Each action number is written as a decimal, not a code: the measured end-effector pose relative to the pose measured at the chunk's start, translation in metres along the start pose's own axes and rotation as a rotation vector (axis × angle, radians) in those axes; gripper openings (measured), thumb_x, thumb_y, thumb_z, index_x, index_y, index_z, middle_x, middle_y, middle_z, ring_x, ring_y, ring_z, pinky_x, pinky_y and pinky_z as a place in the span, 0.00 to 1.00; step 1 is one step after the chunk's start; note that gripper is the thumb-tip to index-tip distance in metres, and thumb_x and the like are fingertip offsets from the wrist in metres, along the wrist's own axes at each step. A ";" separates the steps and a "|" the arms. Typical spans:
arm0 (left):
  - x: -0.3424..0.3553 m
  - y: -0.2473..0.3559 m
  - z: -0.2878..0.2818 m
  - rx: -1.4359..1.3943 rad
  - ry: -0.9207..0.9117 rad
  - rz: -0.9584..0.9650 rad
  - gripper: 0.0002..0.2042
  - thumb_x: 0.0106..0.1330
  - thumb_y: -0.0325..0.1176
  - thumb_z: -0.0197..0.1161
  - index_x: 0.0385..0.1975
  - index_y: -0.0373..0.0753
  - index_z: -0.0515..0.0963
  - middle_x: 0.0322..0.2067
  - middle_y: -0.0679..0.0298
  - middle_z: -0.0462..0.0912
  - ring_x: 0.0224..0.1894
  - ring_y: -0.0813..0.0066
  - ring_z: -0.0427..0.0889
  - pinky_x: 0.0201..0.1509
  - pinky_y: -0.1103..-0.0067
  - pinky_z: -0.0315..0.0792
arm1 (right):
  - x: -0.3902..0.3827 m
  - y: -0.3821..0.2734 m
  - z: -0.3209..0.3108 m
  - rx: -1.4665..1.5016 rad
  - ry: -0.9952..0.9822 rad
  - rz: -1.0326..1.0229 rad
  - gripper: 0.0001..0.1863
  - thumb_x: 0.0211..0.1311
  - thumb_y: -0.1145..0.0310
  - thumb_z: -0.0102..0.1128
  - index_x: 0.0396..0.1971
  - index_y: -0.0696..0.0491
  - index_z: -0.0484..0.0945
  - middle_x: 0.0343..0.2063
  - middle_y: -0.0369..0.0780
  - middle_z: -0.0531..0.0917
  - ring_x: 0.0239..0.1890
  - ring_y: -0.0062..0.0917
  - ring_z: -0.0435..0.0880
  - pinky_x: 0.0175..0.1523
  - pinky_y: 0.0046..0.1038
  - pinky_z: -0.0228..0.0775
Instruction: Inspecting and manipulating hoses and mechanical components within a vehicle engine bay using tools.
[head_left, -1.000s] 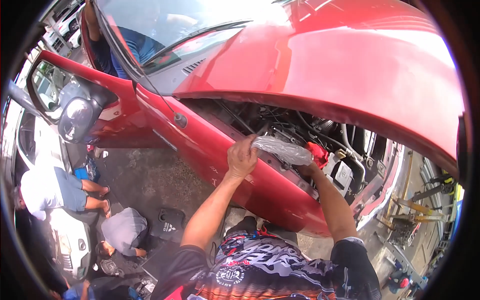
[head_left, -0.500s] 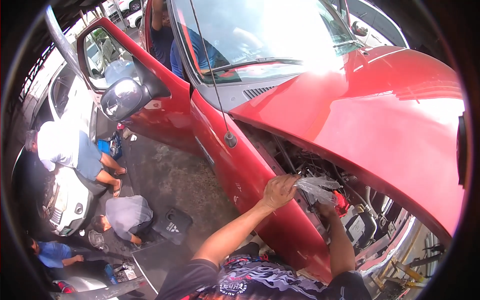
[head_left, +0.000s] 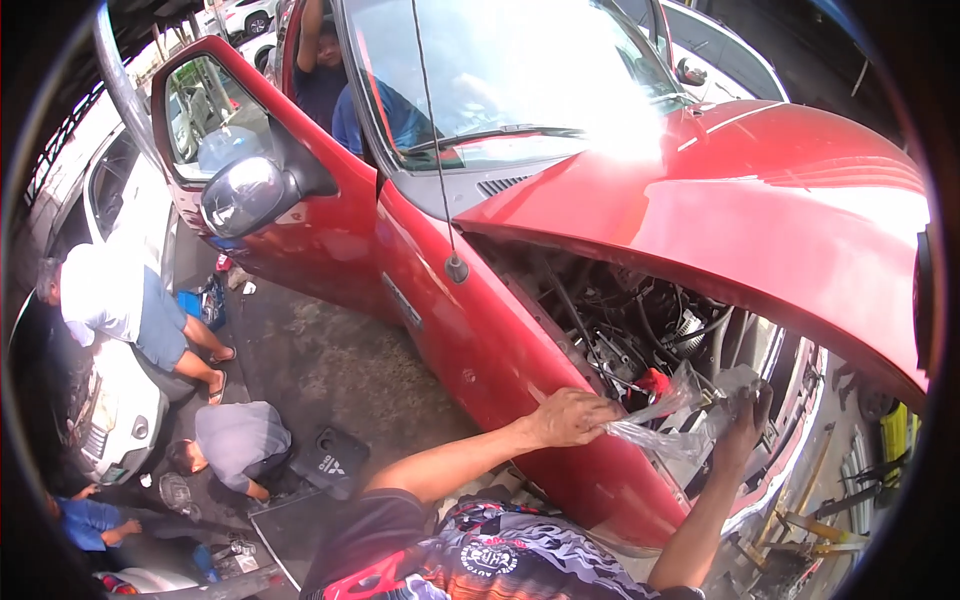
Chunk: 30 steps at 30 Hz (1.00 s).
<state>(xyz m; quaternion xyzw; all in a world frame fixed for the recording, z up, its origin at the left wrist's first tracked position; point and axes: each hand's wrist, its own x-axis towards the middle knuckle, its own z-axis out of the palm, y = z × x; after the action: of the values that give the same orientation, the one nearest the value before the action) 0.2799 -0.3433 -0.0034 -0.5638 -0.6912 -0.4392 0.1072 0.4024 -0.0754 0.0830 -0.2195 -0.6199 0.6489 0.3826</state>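
A see-through plastic bag [head_left: 660,425] is stretched between my two hands over the near side of the engine bay. My left hand [head_left: 575,416], above the red fender [head_left: 500,370], is closed on the bag's left end. At its other end, my right hand [head_left: 742,418] grips the plastic near the front of the bay; its fingers are partly hidden. What the bag holds, if anything, I cannot make out. Behind the bag, a red part [head_left: 655,382] shows among the hoses and cables of the engine [head_left: 640,335].
The red hood [head_left: 780,220] is raised over the bay. The driver's door [head_left: 330,215] stands open, with a person [head_left: 320,85] at the cabin. To the left, a person in white [head_left: 105,290] bends over a white car, and another [head_left: 240,445] crouches by a dark engine cover [head_left: 332,462].
My right hand has come up out of the engine bay and moved right, pulling the bag out wider. My left hand has shifted slightly right and down. The hood now shows more of the bay.
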 end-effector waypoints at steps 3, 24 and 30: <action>-0.006 0.040 0.006 -0.068 -0.105 0.084 0.18 0.48 0.29 0.68 0.41 0.41 0.78 0.33 0.63 0.76 0.29 0.61 0.80 0.31 0.68 0.76 | -0.042 -0.008 0.009 -0.069 -0.412 0.039 0.20 0.62 0.68 0.65 0.52 0.53 0.70 0.43 0.33 0.76 0.43 0.19 0.74 0.51 0.22 0.66; -0.008 0.061 0.038 -1.114 -0.749 -0.708 0.15 0.58 0.25 0.71 0.45 0.33 0.81 0.35 0.68 0.85 0.35 0.81 0.82 0.41 0.81 0.75 | -0.113 -0.012 -0.045 0.613 -0.860 0.473 0.17 0.61 0.62 0.68 0.42 0.56 0.75 0.35 0.32 0.80 0.37 0.14 0.80 0.40 0.18 0.70; 0.015 0.073 0.054 -0.765 -0.716 -0.624 0.09 0.60 0.26 0.65 0.39 0.32 0.83 0.41 0.62 0.84 0.40 0.77 0.81 0.45 0.78 0.74 | -0.116 -0.005 -0.081 0.520 -0.792 0.420 0.11 0.65 0.65 0.64 0.40 0.57 0.78 0.33 0.32 0.83 0.34 0.12 0.80 0.40 0.19 0.72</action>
<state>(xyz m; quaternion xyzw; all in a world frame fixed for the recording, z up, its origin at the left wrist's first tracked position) 0.3570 -0.2953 0.0094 -0.4459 -0.6100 -0.4503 -0.4756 0.5357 -0.1134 0.0548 0.0256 -0.4781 0.8777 0.0223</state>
